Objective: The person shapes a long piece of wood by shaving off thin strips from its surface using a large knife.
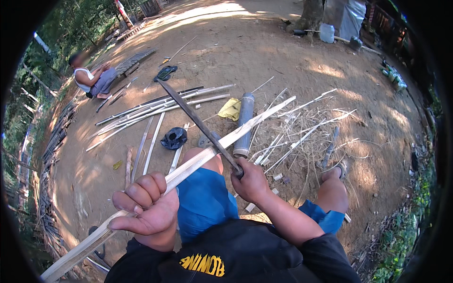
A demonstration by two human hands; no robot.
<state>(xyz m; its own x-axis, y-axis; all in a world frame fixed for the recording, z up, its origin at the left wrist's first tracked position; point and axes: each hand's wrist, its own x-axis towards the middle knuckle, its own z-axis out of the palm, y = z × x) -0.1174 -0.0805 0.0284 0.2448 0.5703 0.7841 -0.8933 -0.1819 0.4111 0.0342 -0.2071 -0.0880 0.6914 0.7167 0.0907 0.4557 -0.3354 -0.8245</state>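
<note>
My left hand [148,205] is closed round a long pale split-bamboo slat [269,114], which runs from the lower left up to the right across my blue shorts. In my right hand [252,181] is the handle of a machete [186,109]. Its long dark blade points up and to the left and crosses the slat just ahead of my left knee. Whether the edge bites into the wood I cannot tell. Beyond the slat, a thick section of bamboo [245,113] lies on the ground, partly hidden by it.
Several bamboo strips [160,106] lie ahead to the left, near a black plastic bag [174,138] and a yellow sheet [230,109]. Thin shavings [306,132] spread to the right. A person [92,81] sits far left. A plastic jug [326,33] stands far right.
</note>
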